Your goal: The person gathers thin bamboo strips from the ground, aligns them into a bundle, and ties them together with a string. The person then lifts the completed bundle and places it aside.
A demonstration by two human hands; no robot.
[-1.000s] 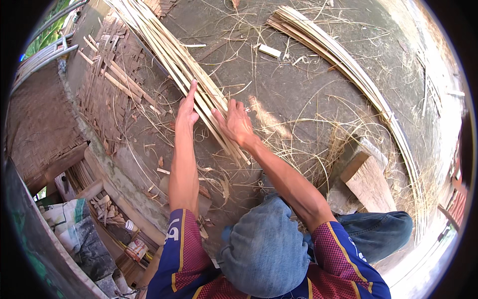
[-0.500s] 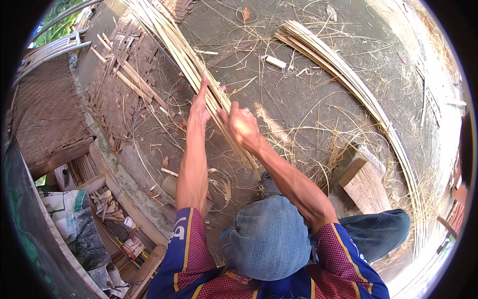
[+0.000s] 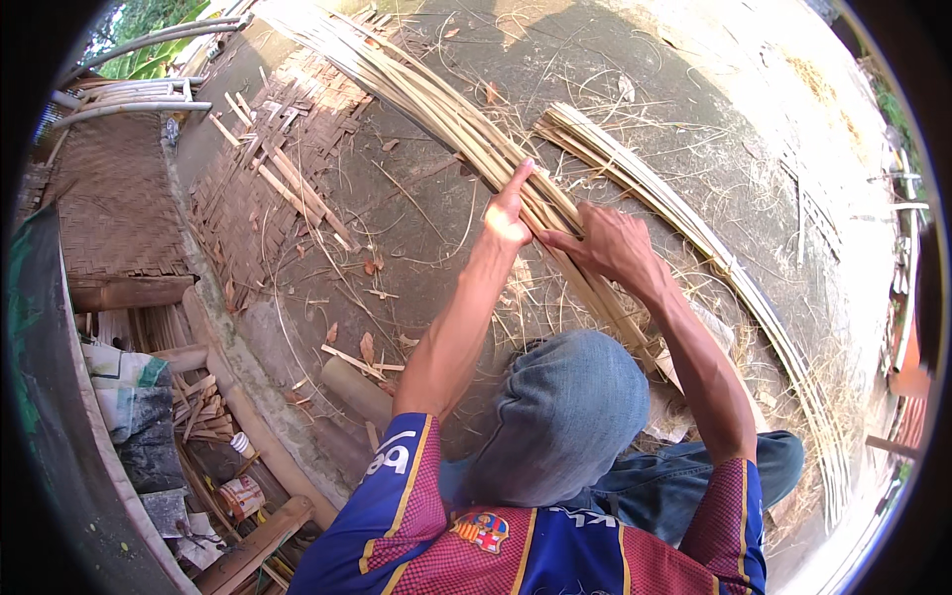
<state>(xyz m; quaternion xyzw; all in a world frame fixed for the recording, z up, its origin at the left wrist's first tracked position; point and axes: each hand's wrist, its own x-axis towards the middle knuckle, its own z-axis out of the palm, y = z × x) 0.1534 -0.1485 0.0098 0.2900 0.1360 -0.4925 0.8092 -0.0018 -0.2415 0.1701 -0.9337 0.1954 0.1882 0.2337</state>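
At the near left, a small red-and-white printed container [image 3: 242, 496] is lying, its print too small to read. A blue-and-maroon cloth shirt [image 3: 575, 540] is showing white lettering and a coloured crest. The left hand [image 3: 508, 213], thumb on top, fingers hidden, is clasping a long bundle of pale, thin wooden strips [image 3: 451, 109], which is slanting from far left toward near right. The right hand [image 3: 617, 246] is curling partly closed around its right side. Another pale strip bundle [image 3: 694, 223] is lying farther right.
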